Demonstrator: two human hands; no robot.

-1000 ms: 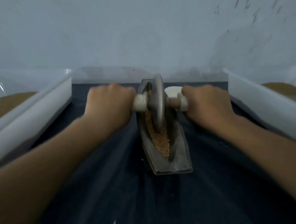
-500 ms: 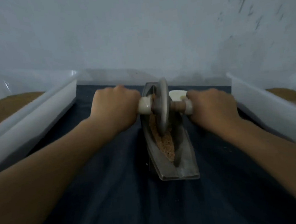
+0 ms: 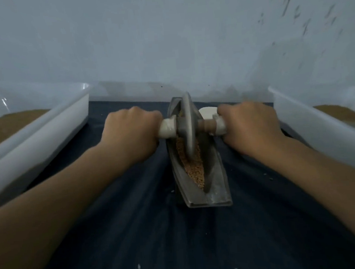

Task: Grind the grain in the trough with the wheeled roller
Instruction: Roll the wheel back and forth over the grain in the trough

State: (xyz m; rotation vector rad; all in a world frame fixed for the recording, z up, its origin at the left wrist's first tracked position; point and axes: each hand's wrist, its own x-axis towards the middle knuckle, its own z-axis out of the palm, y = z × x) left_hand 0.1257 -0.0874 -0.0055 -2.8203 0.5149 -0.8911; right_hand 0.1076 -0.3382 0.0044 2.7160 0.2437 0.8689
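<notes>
Centrally, a dark cloth (image 3: pixel 137 231) covered the surface, flanked by a left tub (image 3: pixel 36 142) and a right tub (image 3: pixel 319 130) holding brown meal. Between them lay the metal trough (image 3: pixel 217 184). The left hand (image 3: pixel 130 131) and the right hand (image 3: pixel 249 125) each gripped a handle end of the wheeled roller (image 3: pixel 187 125), whose disc stood in the trough's far half on the grain (image 3: pixel 192 167).

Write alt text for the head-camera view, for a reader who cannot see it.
A left hand and right hand grip the handles of a wheeled roller, its disc standing in a narrow metal trough of tan grain on dark cloth. A white tub sits on each side.
</notes>
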